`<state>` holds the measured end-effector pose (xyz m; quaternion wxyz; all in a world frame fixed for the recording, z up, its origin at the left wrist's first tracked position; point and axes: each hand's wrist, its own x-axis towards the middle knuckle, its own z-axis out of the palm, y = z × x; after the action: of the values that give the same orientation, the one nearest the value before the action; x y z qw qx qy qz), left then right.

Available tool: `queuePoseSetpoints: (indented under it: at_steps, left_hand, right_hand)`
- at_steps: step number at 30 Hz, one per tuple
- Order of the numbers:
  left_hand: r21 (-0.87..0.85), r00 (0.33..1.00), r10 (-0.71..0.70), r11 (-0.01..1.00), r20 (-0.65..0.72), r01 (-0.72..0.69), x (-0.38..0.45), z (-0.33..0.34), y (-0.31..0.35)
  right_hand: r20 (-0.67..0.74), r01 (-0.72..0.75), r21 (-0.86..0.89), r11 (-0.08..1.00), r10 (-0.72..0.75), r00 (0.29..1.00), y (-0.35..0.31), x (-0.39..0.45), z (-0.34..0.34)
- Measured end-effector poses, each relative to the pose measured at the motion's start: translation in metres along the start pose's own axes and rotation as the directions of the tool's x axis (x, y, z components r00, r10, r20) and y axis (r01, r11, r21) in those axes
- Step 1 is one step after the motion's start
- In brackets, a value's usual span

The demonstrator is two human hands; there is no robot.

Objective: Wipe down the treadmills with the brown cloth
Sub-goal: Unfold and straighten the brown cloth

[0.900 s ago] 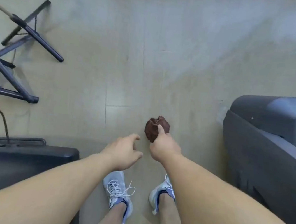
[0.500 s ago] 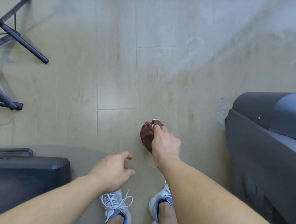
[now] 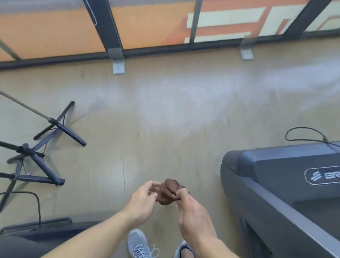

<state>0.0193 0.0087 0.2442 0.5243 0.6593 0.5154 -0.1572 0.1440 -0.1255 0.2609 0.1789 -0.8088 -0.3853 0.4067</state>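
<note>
Left hand [image 3: 140, 204]: I have its fingertips pinching the cloth's left edge, low centre of frame.
Right hand [image 3: 191, 213]: closed on the cloth's right side.
Brown cloth [image 3: 167, 192]: bunched between both hands; looks light, soft and floppy, so I'd grip corners to spread it.
Treadmill [image 3: 299, 189]: right of frame, just beyond my hands, untouched.

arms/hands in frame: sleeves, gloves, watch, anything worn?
Both forearms are bare right down to the frame edge: no sleeves show. The left hand and right hand have no gloves, rings or wristbands showing. No cables or markings on either arm.
</note>
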Motion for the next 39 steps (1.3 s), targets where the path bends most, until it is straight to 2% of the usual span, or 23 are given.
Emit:
queuePoseSetpoints:
  at_steps: [3,6,8,11,15,19,22,24,27,30,32,34,36,38,39]
  left_hand:
    - [0.061,0.986,0.162,0.985,0.030,-0.163,-0.058,-0.029,0.055]
    - [0.168,0.957,0.282,0.943,0.063,-0.289,-0.110,-0.040,0.090]
    - [0.142,0.945,0.325,0.934,0.038,-0.327,-0.142,-0.044,0.111]
    - [0.156,0.893,0.449,0.881,0.017,-0.446,-0.190,-0.043,0.140]
    - [0.072,0.809,0.568,0.823,-0.154,-0.564,-0.241,-0.027,0.158]
    - [-0.012,0.802,0.556,0.820,-0.219,-0.572,-0.297,-0.008,0.170]
    - [-0.041,0.762,0.575,0.790,-0.297,-0.612,-0.335,0.006,0.174]
    - [-0.134,0.763,0.551,0.774,-0.338,-0.619,-0.359,0.018,0.177]
    - [-0.338,0.817,0.446,0.754,-0.364,-0.563,-0.391,0.032,0.185]
    - [-0.442,0.845,0.405,0.724,-0.350,-0.530,-0.417,0.036,0.190]
    - [-0.393,0.830,0.438,0.736,-0.345,-0.551,-0.428,0.034,0.188]
    - [-0.249,0.807,0.476,0.783,-0.350,-0.570,-0.433,0.028,0.179]
    - [-0.144,0.816,0.480,0.827,-0.323,-0.544,-0.435,0.020,0.166]
    - [-0.105,0.862,0.463,0.866,-0.207,-0.490,-0.438,0.014,0.152]
    - [-0.078,0.888,0.447,0.887,-0.105,-0.456,-0.439,0.012,0.145]
  right_hand:
    - [-0.170,0.078,0.018,0.997,-0.074,0.983,-0.040,-0.056,-0.047]
    - [-0.326,0.197,0.012,0.980,-0.182,0.928,-0.073,-0.109,-0.093]
    - [-0.381,0.275,-0.004,0.961,-0.256,0.888,-0.091,-0.137,-0.121]
    - [-0.410,0.309,-0.042,0.950,-0.298,0.862,-0.104,-0.172,-0.152]
    - [-0.500,0.341,-0.119,0.933,-0.353,0.791,-0.105,-0.211,-0.180]
    - [-0.499,0.367,-0.095,0.925,-0.363,0.786,-0.104,-0.248,-0.202]
    - [-0.510,0.416,0.007,0.909,-0.354,0.784,-0.096,-0.280,-0.215]
    - [-0.501,0.416,0.121,0.901,-0.306,0.810,-0.090,-0.299,-0.218]
    - [-0.349,0.313,0.350,0.883,-0.187,0.918,-0.075,-0.320,-0.210]
    - [-0.184,0.233,0.385,0.893,-0.173,0.968,-0.057,-0.336,-0.188]
    - [-0.166,0.203,0.502,0.841,-0.137,0.977,-0.050,-0.346,-0.174]
    - [-0.199,0.164,0.693,0.702,-0.033,0.979,-0.048,-0.352,-0.166]
    - [-0.269,0.169,0.766,0.621,0.069,0.961,-0.051,-0.354,-0.163]
    - [-0.344,0.211,0.716,0.665,0.073,0.936,-0.059,-0.358,-0.161]
    - [-0.375,0.233,0.675,0.700,0.053,0.926,-0.064,-0.360,-0.160]
